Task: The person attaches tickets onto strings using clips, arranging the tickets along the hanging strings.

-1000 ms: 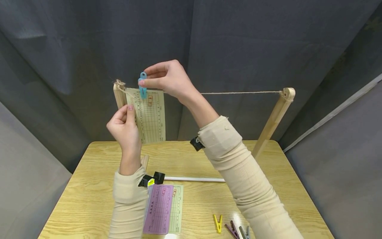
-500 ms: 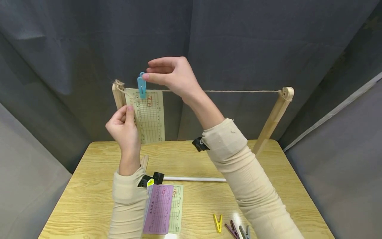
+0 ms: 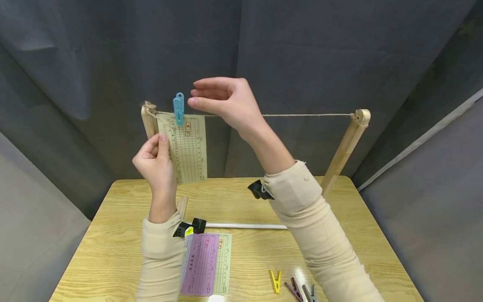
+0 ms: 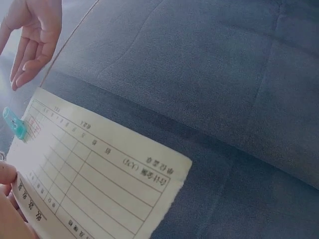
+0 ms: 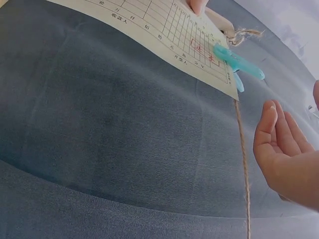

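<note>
A pale yellow-green printed receipt slip (image 3: 190, 155) hangs from a twine line (image 3: 302, 115) near its left end. The blue clothespin (image 3: 178, 110) clips the slip's top edge to the twine, standing upright. My left hand (image 3: 156, 163) pinches the slip's left edge between thumb and fingers, below the clothespin. Just right of the clothespin, apart from it, is my right hand (image 3: 230, 102), fingers relaxed and holding nothing. The right wrist view shows a gap between the right fingers (image 5: 279, 127) and the clothespin (image 5: 239, 63).
Wooden posts (image 3: 345, 151) carry the twine at both ends. A white rod (image 3: 245, 226) lies across the tabletop. Purple (image 3: 201, 264) and green slips (image 3: 223, 264) lie at the front, partly behind the left sleeve. A yellow clothespin (image 3: 276, 282) and darker clothespins (image 3: 294, 289) lie at front right.
My right hand has let go of the blue clothespin and moved right, away from it. The clothespin stays on the line and slip. My left hand keeps its pinch.
</note>
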Tool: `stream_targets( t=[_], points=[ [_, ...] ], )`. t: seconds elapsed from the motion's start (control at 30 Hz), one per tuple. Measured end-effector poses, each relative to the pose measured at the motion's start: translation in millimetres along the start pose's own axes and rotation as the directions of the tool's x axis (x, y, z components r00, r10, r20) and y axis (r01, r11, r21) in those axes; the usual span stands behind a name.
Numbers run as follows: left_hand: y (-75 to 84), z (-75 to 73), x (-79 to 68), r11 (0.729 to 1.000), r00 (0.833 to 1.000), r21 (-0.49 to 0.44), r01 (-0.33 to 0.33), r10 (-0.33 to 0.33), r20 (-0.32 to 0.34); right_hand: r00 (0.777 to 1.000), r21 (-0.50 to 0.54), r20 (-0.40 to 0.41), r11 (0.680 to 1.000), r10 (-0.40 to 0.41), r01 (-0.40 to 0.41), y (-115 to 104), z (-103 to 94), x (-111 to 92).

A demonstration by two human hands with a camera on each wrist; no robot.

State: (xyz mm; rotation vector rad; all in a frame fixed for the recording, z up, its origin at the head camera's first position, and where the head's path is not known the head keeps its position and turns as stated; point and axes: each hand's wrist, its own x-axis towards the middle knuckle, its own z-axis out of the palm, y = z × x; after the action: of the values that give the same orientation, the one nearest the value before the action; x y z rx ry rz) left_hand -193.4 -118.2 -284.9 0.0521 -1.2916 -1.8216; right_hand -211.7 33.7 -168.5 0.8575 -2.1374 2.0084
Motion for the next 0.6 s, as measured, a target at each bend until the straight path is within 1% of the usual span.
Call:
stream_targets(
  t=[0.2, 0.37, 0.6],
  points=[
    [-0.1, -1.9, -1.0, 0.999, 1.000, 0.032, -0.014, 0.014, 0.012, 0.999, 0.026, 0.020, 0.999, -0.035, 0.035, 4.1, -2.7, -12.9],
    [0.6, -2.7, -2.2, 0.997, 0.999, 0.062, -0.043, 0.042, 0.016, 0.999, 0.035, 0.018, 0.999, -0.027, 0.026, 8.0, -4.6, -23.4],
    [1.8, -4.0, -4.2, 0.996, 0.999, 0.072, -0.046, 0.046, 0.003, 0.999, 0.042, 0.029, 0.999, -0.035, 0.034, 15.1, -8.3, -35.1]
  ],
)
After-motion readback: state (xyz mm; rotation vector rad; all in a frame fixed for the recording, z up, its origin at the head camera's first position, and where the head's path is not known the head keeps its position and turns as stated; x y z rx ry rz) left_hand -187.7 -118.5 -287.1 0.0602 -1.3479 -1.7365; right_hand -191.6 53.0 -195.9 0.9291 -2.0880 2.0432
